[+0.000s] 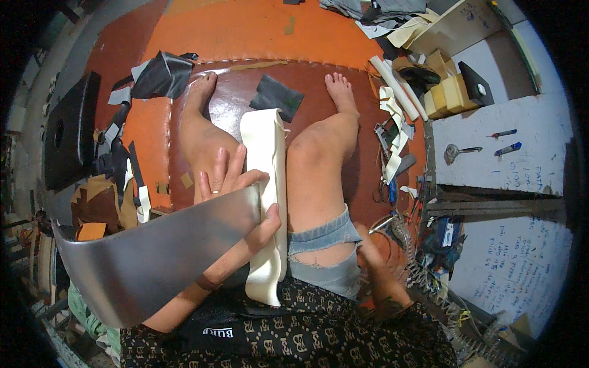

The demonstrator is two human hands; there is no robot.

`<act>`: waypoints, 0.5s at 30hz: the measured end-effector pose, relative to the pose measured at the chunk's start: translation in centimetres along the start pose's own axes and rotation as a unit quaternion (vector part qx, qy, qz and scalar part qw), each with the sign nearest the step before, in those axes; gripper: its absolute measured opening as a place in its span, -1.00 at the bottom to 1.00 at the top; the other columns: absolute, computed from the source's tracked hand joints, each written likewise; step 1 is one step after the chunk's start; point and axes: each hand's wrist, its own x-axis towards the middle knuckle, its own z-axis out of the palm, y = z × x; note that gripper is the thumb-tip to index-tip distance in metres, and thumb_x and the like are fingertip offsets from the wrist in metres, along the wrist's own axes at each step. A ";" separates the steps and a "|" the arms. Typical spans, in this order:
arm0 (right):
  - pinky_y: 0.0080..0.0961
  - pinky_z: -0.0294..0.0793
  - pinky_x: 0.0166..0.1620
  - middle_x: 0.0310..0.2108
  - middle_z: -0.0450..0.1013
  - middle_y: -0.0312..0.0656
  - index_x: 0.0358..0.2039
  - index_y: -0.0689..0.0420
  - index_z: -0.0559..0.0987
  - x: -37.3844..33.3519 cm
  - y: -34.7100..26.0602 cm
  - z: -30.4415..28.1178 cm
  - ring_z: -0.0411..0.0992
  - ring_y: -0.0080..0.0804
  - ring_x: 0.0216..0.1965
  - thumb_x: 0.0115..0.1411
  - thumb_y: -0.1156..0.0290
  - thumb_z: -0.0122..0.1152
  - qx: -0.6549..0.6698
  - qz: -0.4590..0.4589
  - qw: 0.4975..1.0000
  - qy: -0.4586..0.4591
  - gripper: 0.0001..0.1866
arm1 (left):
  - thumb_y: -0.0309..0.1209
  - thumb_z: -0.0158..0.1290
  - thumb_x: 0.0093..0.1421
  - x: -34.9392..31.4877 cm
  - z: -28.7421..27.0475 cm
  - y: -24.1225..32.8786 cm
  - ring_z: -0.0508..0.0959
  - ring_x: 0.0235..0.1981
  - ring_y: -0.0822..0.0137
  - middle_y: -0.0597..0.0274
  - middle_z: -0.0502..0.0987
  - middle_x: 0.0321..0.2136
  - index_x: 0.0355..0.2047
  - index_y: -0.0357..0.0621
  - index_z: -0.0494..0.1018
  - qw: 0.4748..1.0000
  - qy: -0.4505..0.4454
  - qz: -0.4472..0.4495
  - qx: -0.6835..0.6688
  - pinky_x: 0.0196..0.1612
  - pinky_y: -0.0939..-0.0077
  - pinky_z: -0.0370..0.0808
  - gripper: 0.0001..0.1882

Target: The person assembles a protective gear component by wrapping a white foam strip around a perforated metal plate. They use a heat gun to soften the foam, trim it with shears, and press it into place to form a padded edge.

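A curved grey sheet [165, 245] with a smooth sheen spans the left side, raised over my left forearm. My left hand [230, 175] supports its right end: the fingers stretch out past the upper edge, the thumb shows beyond the end, and the sheet covers the palm. Under these fingertips a long cream strip [265, 159] with a folded side edge lies lengthwise between my legs, its near end at my lap. My right hand [370, 248] is smeared by motion beside my right thigh, near a coiled clear hose [402, 236]; its fingers cannot be made out.
A black square piece [276, 98] lies between my feet on the red-brown mat [227, 80]. Leather scraps [162, 73] are piled at left. Scissors [385, 191], cream offcuts [396, 132] and rolled tubes [399, 86] sit at right, beside a white board [491, 144] with pens.
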 end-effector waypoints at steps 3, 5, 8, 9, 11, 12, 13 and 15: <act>-0.21 0.58 -0.18 -0.39 0.64 -0.09 -0.31 0.21 0.68 -0.7 -1.2 3.6 0.62 -0.19 -0.33 0.28 0.21 0.46 0.041 0.043 0.998 -0.015 -0.72 | -0.17 0.31 0.18 -0.2 -0.1 -0.1 0.01 0.62 -0.19 -0.06 0.20 0.55 0.14 0.00 0.54 1.000 -0.005 -0.001 0.000 0.57 -0.38 -0.09 -0.47; -0.22 0.58 -0.19 -0.39 0.64 -0.10 -0.30 0.20 0.68 -0.4 -2.1 4.0 0.62 -0.21 -0.33 0.28 0.22 0.46 0.065 0.050 0.997 -0.004 -0.73 | -0.18 0.31 0.17 -0.4 -0.3 -0.3 0.03 0.61 -0.20 -0.07 0.20 0.55 0.14 -0.01 0.54 1.000 -0.002 -0.002 -0.006 0.56 -0.37 -0.09 -0.47; -0.24 0.58 -0.19 -0.38 0.64 -0.12 -0.29 0.20 0.68 0.3 -3.5 4.4 0.61 -0.24 -0.33 0.28 0.24 0.45 0.103 0.062 0.993 0.016 -0.74 | -0.17 0.32 0.16 -0.6 -0.3 -0.6 0.06 0.61 -0.21 -0.08 0.21 0.54 0.14 -0.01 0.54 1.000 0.005 0.005 -0.012 0.56 -0.36 -0.10 -0.45; -0.24 0.58 -0.19 -0.38 0.64 -0.13 -0.28 0.20 0.68 0.6 -3.8 4.4 0.61 -0.25 -0.33 0.29 0.25 0.45 0.116 0.066 0.991 0.025 -0.74 | -0.16 0.32 0.16 -0.6 -0.3 -0.6 0.06 0.61 -0.22 -0.08 0.22 0.54 0.14 0.00 0.54 1.000 0.005 0.007 -0.011 0.56 -0.37 -0.09 -0.45; -0.25 0.58 -0.20 -0.38 0.63 -0.14 -0.28 0.20 0.67 1.0 -4.3 4.1 0.60 -0.27 -0.33 0.29 0.26 0.45 0.146 0.070 0.986 0.041 -0.75 | -0.15 0.32 0.15 -0.5 -0.4 -0.5 0.06 0.61 -0.22 -0.09 0.22 0.54 0.15 0.00 0.54 1.000 0.003 0.012 -0.009 0.56 -0.37 -0.08 -0.44; -0.26 0.58 -0.20 -0.38 0.63 -0.15 -0.27 0.20 0.67 1.0 -4.5 3.7 0.60 -0.28 -0.34 0.29 0.26 0.45 0.163 0.073 0.983 0.051 -0.76 | -0.15 0.33 0.15 -0.4 -0.5 -0.4 0.06 0.61 -0.22 -0.09 0.22 0.54 0.15 0.00 0.54 1.000 0.002 0.014 -0.009 0.56 -0.37 -0.08 -0.44; -0.26 0.58 -0.20 -0.38 0.63 -0.16 -0.27 0.19 0.67 1.0 -4.7 3.4 0.60 -0.29 -0.34 0.29 0.27 0.45 0.180 0.077 0.979 0.061 -0.76 | -0.15 0.33 0.15 -0.3 -0.5 -0.2 0.05 0.61 -0.21 -0.09 0.23 0.54 0.15 0.01 0.54 1.000 0.000 0.017 -0.009 0.55 -0.37 -0.07 -0.43; -0.27 0.58 -0.20 -0.38 0.63 -0.17 -0.26 0.19 0.67 0.6 -5.2 2.3 0.59 -0.31 -0.34 0.29 0.28 0.45 0.222 0.082 0.968 0.082 -0.77 | -0.14 0.33 0.14 -0.2 -0.7 -0.2 0.04 0.61 -0.21 -0.09 0.22 0.54 0.16 0.01 0.53 1.000 -0.005 0.022 -0.016 0.55 -0.37 -0.07 -0.42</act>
